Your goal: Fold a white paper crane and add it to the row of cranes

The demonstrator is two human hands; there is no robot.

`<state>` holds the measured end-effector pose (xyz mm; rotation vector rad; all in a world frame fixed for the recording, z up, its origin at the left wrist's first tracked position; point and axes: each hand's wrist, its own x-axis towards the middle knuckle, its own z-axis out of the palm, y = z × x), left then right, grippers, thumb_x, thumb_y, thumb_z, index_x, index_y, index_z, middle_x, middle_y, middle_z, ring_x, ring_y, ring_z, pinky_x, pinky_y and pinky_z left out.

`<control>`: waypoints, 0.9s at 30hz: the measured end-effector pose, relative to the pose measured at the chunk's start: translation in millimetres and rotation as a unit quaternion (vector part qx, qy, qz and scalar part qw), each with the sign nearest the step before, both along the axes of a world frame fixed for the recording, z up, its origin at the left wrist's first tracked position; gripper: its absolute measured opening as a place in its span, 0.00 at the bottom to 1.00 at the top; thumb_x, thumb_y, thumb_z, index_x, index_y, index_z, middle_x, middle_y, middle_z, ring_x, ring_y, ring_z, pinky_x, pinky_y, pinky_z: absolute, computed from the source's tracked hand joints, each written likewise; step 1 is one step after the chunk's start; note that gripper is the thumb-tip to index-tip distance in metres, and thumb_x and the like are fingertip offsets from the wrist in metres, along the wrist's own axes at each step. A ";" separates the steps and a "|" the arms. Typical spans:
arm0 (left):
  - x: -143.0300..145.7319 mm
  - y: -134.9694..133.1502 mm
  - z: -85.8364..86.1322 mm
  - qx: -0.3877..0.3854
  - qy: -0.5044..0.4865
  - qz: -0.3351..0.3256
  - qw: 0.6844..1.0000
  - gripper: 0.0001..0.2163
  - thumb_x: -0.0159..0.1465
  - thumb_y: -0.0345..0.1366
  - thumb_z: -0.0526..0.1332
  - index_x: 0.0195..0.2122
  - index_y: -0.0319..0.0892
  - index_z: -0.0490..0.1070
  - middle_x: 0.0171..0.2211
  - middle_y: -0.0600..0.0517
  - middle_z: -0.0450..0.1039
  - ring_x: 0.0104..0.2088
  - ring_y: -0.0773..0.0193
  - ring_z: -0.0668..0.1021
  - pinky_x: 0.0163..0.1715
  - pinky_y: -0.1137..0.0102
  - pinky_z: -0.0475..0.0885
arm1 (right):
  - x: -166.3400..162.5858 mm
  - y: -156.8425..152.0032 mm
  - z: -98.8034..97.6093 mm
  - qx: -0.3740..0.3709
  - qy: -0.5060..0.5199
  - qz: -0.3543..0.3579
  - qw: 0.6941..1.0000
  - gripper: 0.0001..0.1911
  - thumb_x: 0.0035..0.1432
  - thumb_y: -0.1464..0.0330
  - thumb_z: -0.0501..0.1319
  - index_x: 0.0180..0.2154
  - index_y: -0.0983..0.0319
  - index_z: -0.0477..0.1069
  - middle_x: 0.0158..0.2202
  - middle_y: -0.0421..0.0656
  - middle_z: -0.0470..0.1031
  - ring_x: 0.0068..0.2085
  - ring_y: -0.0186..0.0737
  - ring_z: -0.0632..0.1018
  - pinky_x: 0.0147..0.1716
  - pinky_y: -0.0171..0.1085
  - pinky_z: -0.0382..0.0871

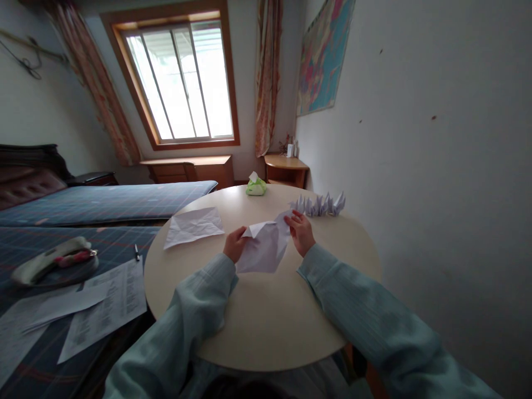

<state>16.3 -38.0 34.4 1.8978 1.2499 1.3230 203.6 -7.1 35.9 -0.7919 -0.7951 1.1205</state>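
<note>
A creased white sheet of paper (266, 250) is held up over the round table (270, 321), stretched between both hands. My left hand (236, 244) is closed on its left edge. Fingers of my right hand (301, 230) pinch its upper right corner. The upper edge of the sheet is partly folded over, and its lower part hangs toward me. Another creased white sheet (194, 225) lies flat on the table, left of my left hand. Beyond my right hand stands a row of several folded paper cranes (320, 205).
A green tissue pack (256, 185) sits at the table's far edge. To the left, printed sheets (112, 302), a pen (137, 252) and a pale bag (56, 257) lie on a plaid-covered bed (124, 238). The white wall (436, 221) rises close on the right.
</note>
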 end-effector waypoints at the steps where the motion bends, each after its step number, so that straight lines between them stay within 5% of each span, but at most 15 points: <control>1: -0.2 1.9 -0.3 -0.022 -0.016 -0.017 0.999 0.09 0.50 0.31 0.49 0.25 0.38 0.68 0.20 0.54 0.68 0.24 0.67 0.70 0.24 0.74 0.63 | 1.1 1.7 -1.9 -0.005 -0.004 -0.008 1.000 0.22 0.33 0.69 0.64 0.35 0.58 0.59 0.30 0.38 0.69 0.33 0.35 0.72 0.31 0.35 0.67; 5: -2.3 6.6 -3.1 -0.014 0.038 0.024 0.999 0.08 0.52 0.32 0.50 0.23 0.38 0.67 0.20 0.54 0.67 0.24 0.67 0.69 0.24 0.74 0.62 | 3.8 2.7 -5.1 -0.013 -0.077 -0.016 0.997 0.25 0.33 0.68 0.64 0.37 0.59 0.58 0.34 0.41 0.68 0.35 0.37 0.72 0.34 0.38 0.67; 10: -0.5 1.1 -2.2 0.025 0.239 0.114 0.964 0.07 0.53 0.30 0.50 0.25 0.41 0.67 0.20 0.53 0.67 0.25 0.65 0.70 0.26 0.73 0.60 | 2.6 -7.7 3.1 0.084 -0.273 -0.147 0.947 0.24 0.37 0.65 0.62 0.39 0.61 0.60 0.43 0.46 0.63 0.43 0.40 0.67 0.42 0.42 0.61; 15: 0.4 -1.5 2.8 0.010 0.326 0.182 0.928 0.08 0.55 0.33 0.49 0.30 0.44 0.67 0.24 0.50 0.71 0.28 0.62 0.72 0.26 0.72 0.60 | -2.8 -16.9 6.7 0.181 -0.390 -0.027 0.903 0.21 0.38 0.65 0.62 0.38 0.61 0.63 0.40 0.44 0.66 0.42 0.40 0.67 0.42 0.41 0.60; 22: -1.8 -2.3 4.5 0.022 0.333 0.186 0.924 0.09 0.53 0.31 0.51 0.34 0.45 0.66 0.30 0.50 0.72 0.31 0.60 0.73 0.27 0.72 0.60 | -1.1 -6.1 -4.9 0.046 -0.472 -0.035 0.880 0.11 0.37 0.74 0.59 0.29 0.63 0.65 0.30 0.42 0.69 0.30 0.35 0.70 0.29 0.35 0.62; 27: -1.2 -4.4 3.9 0.044 0.313 0.170 0.933 0.11 0.53 0.29 0.50 0.34 0.45 0.66 0.30 0.51 0.72 0.31 0.62 0.73 0.28 0.73 0.61 | 5.2 -0.5 -8.7 0.018 -0.532 -0.040 0.846 0.05 0.40 0.66 0.59 0.19 0.61 0.66 0.19 0.39 0.68 0.23 0.34 0.68 0.26 0.34 0.58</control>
